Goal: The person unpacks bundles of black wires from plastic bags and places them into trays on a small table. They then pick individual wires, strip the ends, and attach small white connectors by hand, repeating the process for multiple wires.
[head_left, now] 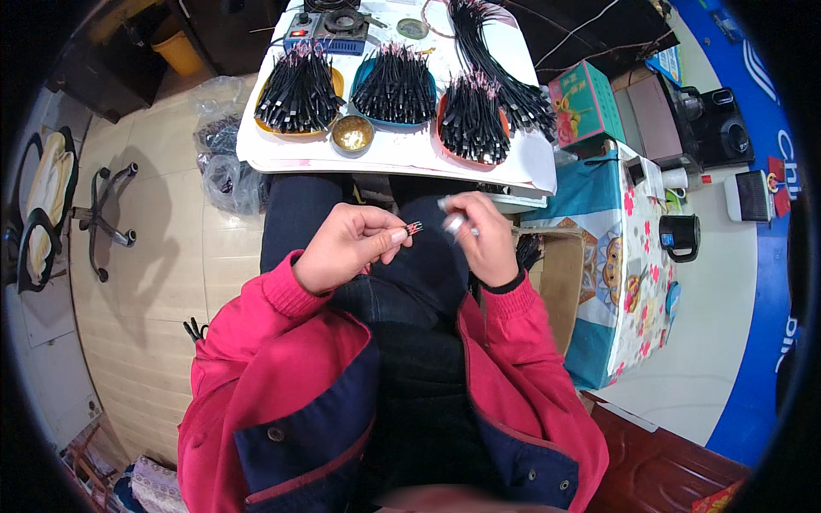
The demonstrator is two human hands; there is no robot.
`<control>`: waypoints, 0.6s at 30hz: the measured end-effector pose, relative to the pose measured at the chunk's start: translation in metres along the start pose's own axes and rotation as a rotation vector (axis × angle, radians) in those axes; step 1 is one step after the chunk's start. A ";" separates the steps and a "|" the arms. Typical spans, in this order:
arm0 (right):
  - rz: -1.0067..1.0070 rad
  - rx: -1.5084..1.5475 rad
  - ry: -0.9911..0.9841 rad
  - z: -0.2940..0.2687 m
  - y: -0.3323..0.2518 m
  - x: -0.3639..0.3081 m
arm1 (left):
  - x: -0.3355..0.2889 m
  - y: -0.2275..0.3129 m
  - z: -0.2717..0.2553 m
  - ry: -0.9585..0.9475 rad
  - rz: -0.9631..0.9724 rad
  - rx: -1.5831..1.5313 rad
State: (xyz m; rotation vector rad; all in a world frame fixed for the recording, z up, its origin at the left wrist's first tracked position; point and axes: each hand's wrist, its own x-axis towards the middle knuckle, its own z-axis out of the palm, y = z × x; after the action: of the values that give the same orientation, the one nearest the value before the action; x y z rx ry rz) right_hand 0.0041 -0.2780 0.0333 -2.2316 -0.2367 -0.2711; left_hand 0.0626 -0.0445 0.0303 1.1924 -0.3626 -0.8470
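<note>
1. Over the lap, below the near edge of the white table [282, 158], the left hand [346, 246] pinches a short cable end [414, 227] between thumb and fingertips.
2. Just to its right, a small gap away, the right hand [483, 235] closes round a thin pale tool [455, 224].
3. Bundles of black cables [299, 90] fill three trays across the table.
4. A cardboard box [560, 274] sits close beside the right wrist; open floor lies to the left.

Sitting at the table's right edge: green box [585, 103] with pink flower print. Standing open beside the right knee: brown cardboard carton [554, 278]. Lying on the floor, left: clear plastic bags [221, 145].
</note>
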 end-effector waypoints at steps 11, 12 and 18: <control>-0.472 -0.012 -0.007 0.001 -0.030 0.018 | 0.006 0.004 -0.007 -0.189 -0.051 -0.060; -0.466 0.003 -0.012 0.001 -0.029 0.019 | 0.006 0.004 -0.007 -0.200 -0.057 -0.073; -0.396 0.051 -0.043 0.001 -0.030 0.014 | 0.003 0.006 0.000 -0.147 0.040 0.076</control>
State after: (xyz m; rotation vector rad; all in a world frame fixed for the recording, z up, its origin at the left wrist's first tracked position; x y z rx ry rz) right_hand 0.0101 -0.2576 0.0585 -2.1280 -0.7042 -0.4231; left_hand 0.0669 -0.0457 0.0350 1.1926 -0.5407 -0.8949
